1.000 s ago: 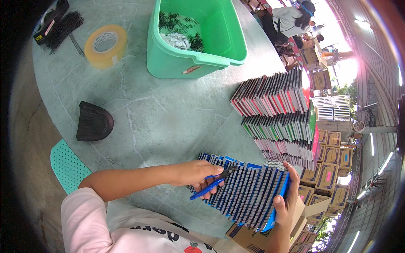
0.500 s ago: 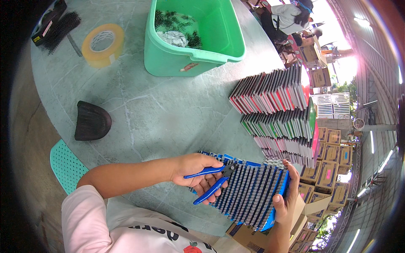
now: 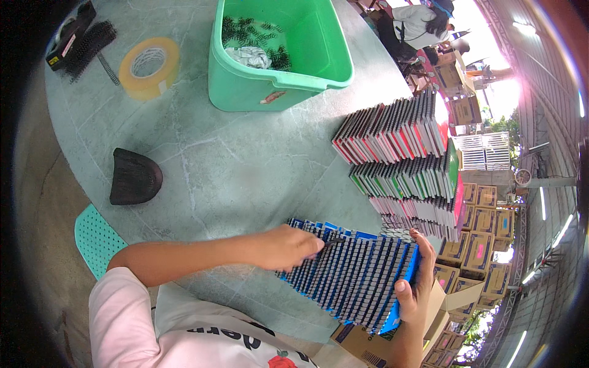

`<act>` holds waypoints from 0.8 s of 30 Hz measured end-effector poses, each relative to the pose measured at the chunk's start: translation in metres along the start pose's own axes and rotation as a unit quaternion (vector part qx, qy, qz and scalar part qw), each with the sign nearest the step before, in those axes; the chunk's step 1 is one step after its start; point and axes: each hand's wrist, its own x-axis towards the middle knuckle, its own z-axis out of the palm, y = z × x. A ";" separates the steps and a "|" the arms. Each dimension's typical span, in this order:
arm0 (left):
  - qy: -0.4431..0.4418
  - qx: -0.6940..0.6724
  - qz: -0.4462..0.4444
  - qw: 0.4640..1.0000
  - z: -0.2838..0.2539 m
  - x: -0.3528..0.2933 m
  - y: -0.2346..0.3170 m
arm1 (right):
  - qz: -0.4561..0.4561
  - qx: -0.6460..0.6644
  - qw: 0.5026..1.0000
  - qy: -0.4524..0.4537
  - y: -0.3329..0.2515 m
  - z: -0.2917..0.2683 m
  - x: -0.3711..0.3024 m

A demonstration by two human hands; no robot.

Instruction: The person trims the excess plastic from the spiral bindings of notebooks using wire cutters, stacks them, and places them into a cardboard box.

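Observation:
My left hand (image 3: 294,246) is closed around wire cutters; only their dark jaws (image 3: 333,242) stick out, the handles being hidden by my fingers. The jaws rest at the spiral edges of a row of blue spiral notebooks (image 3: 343,276), standing packed side by side with their black coils facing up. Wrapped around the row's right end, my right hand (image 3: 418,285) has its thumb on the near side and its fingers on the far side.
A green bin (image 3: 264,95) holds black coil pieces and something crumpled. Red (image 3: 392,132), green (image 3: 405,178) and pink notebooks (image 3: 423,214) stand in rows at right. A tape roll (image 3: 169,61), a dark curved block (image 3: 136,176) and loose coils (image 3: 92,49) lie left. An open carton (image 3: 362,346) sits below.
My left hand has turned over and closed around the blue-handled cutters, bringing their jaws to the coils. My right hand stays on the notebook row's end.

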 end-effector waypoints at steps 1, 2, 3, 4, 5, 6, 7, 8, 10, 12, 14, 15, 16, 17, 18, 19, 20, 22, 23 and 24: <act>-0.073 -0.151 -0.092 0.982 -0.013 -0.001 0.011 | -0.004 -0.003 1.000 0.000 0.000 0.000 -0.001; -0.144 -0.295 -0.182 0.927 -0.019 0.000 0.017 | 0.000 0.004 1.000 0.000 0.000 -0.001 -0.002; -0.151 -0.314 -0.182 0.920 -0.019 0.000 0.018 | 0.000 0.005 1.000 0.000 0.000 -0.001 -0.001; -0.158 -0.332 -0.182 0.912 -0.019 0.002 0.019 | 0.000 0.006 1.000 0.000 0.001 -0.001 -0.001; -0.165 -0.349 -0.182 0.904 -0.018 0.004 0.020 | -0.001 0.007 1.000 0.000 0.002 -0.001 -0.001; -0.167 -0.369 -0.193 0.894 -0.018 0.006 0.021 | -0.003 0.007 1.000 -0.001 0.001 -0.001 0.000; -0.169 -0.389 -0.203 0.883 -0.018 0.008 0.021 | -0.006 0.007 1.000 -0.001 0.000 0.000 0.000; -0.171 -0.408 -0.213 0.871 -0.018 0.009 0.021 | -0.009 0.007 1.000 -0.002 -0.001 0.000 0.001; -0.194 -0.449 -0.215 0.846 -0.018 0.011 0.017 | -0.004 0.009 1.000 0.001 0.001 0.000 -0.001; -0.213 -0.469 -0.212 0.831 -0.018 0.010 0.014 | -0.002 0.009 1.000 0.003 0.002 0.000 -0.002; -0.229 -0.469 -0.203 0.828 -0.019 0.008 0.012 | -0.003 0.005 1.000 0.003 0.001 0.000 -0.001; -0.222 -0.474 -0.201 0.828 -0.019 0.008 0.012 | -0.003 0.003 1.000 0.002 0.001 0.000 -0.001; -0.215 -0.479 -0.199 0.828 -0.019 0.008 0.013 | -0.004 0.000 1.000 0.002 0.001 0.000 -0.001; -0.208 -0.484 -0.196 0.827 -0.020 0.009 0.013 | -0.005 -0.002 1.000 0.002 0.001 0.000 -0.001; -0.205 -0.485 -0.207 0.825 -0.020 0.010 0.013 | -0.007 -0.003 1.000 0.001 0.000 0.000 0.000; -0.202 -0.486 -0.218 0.822 -0.020 0.012 0.012 | -0.009 -0.003 1.000 0.001 0.000 0.000 0.000; -0.198 -0.487 -0.229 0.819 -0.020 0.014 0.012 | -0.011 -0.004 1.000 0.000 0.000 -0.001 0.000; -0.121 -0.258 -0.179 0.942 -0.015 0.012 0.024 | -0.006 0.001 1.000 0.004 0.002 -0.001 -0.001; -0.078 -0.135 -0.148 0.977 -0.011 0.010 0.028 | -0.004 0.004 1.000 0.005 0.002 0.000 -0.001; 0.100 0.186 0.089 0.973 0.007 0.007 0.001 | -0.006 0.005 1.000 0.003 0.000 0.001 0.001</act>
